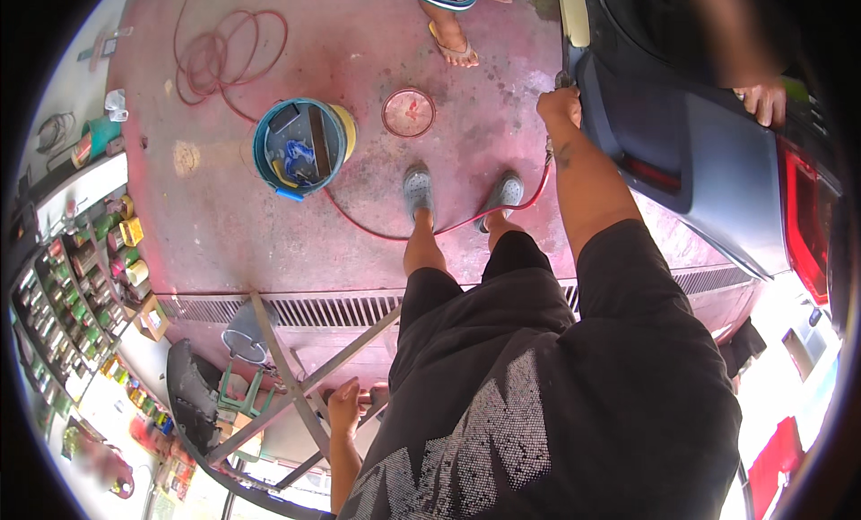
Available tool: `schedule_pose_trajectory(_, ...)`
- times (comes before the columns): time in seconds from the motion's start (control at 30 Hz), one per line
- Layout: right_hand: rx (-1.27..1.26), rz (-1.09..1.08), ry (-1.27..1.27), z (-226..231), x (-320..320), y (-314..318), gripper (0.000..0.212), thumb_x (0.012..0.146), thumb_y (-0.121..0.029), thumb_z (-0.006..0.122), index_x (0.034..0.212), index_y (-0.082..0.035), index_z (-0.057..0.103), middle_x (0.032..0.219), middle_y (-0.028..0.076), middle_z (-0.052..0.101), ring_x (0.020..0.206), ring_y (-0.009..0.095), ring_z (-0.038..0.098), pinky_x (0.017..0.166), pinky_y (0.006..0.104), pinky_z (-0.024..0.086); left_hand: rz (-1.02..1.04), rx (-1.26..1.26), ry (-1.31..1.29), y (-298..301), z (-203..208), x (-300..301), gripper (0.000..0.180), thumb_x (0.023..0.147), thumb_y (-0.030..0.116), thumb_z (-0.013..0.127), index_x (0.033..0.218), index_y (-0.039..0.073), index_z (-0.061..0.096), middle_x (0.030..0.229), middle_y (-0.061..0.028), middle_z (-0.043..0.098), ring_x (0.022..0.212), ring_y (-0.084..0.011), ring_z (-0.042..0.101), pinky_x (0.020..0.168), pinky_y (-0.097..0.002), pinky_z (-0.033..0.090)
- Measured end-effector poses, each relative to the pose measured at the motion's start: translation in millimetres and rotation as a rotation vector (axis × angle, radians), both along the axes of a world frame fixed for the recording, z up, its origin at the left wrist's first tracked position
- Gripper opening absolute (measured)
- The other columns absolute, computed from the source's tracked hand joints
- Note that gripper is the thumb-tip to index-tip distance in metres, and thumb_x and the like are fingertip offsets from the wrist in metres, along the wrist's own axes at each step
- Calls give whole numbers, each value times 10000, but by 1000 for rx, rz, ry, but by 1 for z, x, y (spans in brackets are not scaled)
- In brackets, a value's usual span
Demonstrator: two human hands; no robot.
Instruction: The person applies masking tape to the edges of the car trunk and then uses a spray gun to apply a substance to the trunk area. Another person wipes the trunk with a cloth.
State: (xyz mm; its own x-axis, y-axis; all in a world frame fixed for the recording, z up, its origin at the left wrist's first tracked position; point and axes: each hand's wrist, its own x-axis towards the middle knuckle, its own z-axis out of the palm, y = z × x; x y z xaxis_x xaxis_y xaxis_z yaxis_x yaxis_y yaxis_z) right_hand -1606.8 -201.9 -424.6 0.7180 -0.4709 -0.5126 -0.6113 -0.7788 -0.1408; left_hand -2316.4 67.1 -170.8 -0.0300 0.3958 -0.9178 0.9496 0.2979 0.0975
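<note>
My right arm reaches out toward the dark car body (659,116). My right hand (560,105) is closed round an air gun (562,78), whose nozzle end points at the edge of the car. A red air hose (395,237) joins it below my fist and loops over the floor behind my feet. Low at my left side, my left hand (345,405) has its fingers curled, close to some dark things; whether it holds any of them is hidden. Another person's hand (762,103) rests on the car at the upper right.
A teal bucket (262,143) of water holds a blue cloth and a dark strip. Near it lie a round red lid (408,113) and a coiled hose (211,62). Another person's sandalled foot (453,49) stands ahead. A floor grate (336,312) and crossed metal bars (291,376) lie toward my left.
</note>
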Motion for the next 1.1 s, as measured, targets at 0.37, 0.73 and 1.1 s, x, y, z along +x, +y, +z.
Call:
schedule_pose_trajectory(0.37,15,-237,-10,-45,-42,-33,716,932,-362,704,1436,42,396,1427,281,640,1299,438,671,1096,517,529,-180,60,-16,28,1,25,399,1057,292,698,1356,30,729,957,-127,805,523,-108,620,483,-264,508)
schedule_pose_trajectory(0.73,-3,-311,-16,-58,-91,-68,706,956,-376,684,1432,57,395,1427,291,634,1294,454,670,1078,537,541,-236,30,-57,47,-1,50,429,1068,288,689,1396,12,699,1007,-117,795,551,-91,595,504,-257,510)
schedule_pose_trajectory(1.1,52,-370,-43,-21,-156,-132,496,997,-371,683,1421,-147,557,1310,183,745,1238,399,707,1024,529,562,-504,10,42,123,-9,74,408,1066,291,669,1379,32,709,1025,-141,804,535,-124,601,511,-277,507)
